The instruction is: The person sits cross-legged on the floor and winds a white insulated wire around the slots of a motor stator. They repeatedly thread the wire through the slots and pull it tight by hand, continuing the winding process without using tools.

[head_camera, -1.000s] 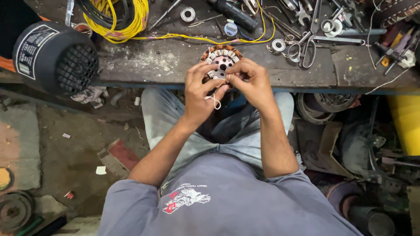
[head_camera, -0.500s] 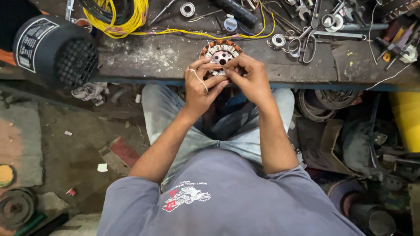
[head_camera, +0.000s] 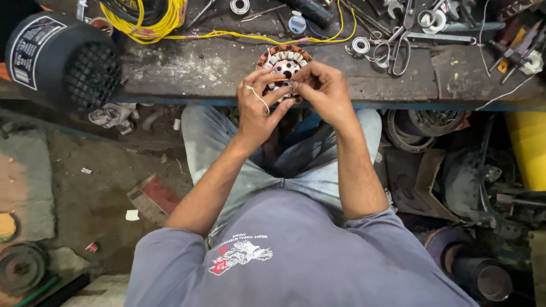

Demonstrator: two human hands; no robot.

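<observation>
Since a second ago a loop of white thread that hung below the fingers has been drawn up: the thread (head_camera: pixel 257 95) now lies taut across the back of the left hand (head_camera: pixel 257 108), which suggests a tie on the winding is being pulled tight. Both hands stay close together at the near edge of the tabletop (head_camera: pixel 216 74), over the stator (head_camera: pixel 285 61). The left hand is pinched on the thread with its fingertips against the stator's near rim; the right hand (head_camera: pixel 321 91) is closed on that rim from the other side. The stator is a round ring of copper-coloured coils with pale insulating slips between them and a metal hub in the middle; it sits at the tabletop's near edge, partly hidden by the fingers. The tabletop is dark, scuffed and stained. Toward its far edge lie a bundle of yellow wire (head_camera: pixel 153 20), scissors (head_camera: pixel 398 42) with bare steel blades, and small metal bearings (head_camera: pixel 360 44). At the left end a black cylindrical motor (head_camera: pixel 60 54) with a grilled end cap lies on its side.
</observation>
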